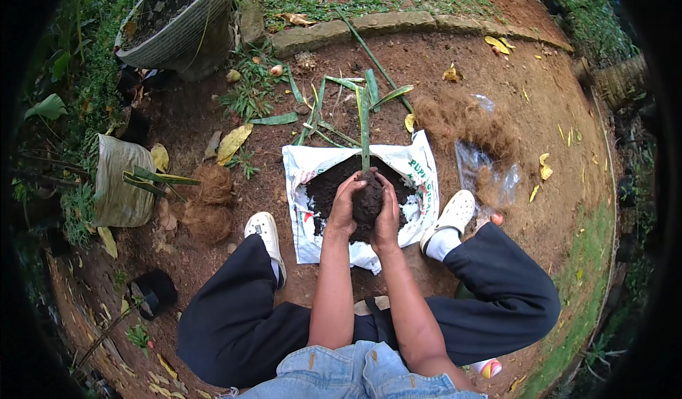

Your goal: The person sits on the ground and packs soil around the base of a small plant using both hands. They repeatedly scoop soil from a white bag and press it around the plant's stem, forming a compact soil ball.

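Observation:
Between my two hands is a ball of dark, moist soil with a snake plant leaf cutting standing upright from its top. My left hand cups the ball's left side, and my right hand presses against its right side. Beneath them lies a white printed plastic sack, opened out with loose dark soil on it. Some white material shows at the soil's edges. The underside of the ball is hidden. Several cut snake plant leaves are scattered on the ground beyond the sack.
Brown coconut fibre and clear plastic film lie at the right. Balls of fibre sit at the left near a pale sack. A large planter stands back left; a black pot lies front left. Clogs flank the sack.

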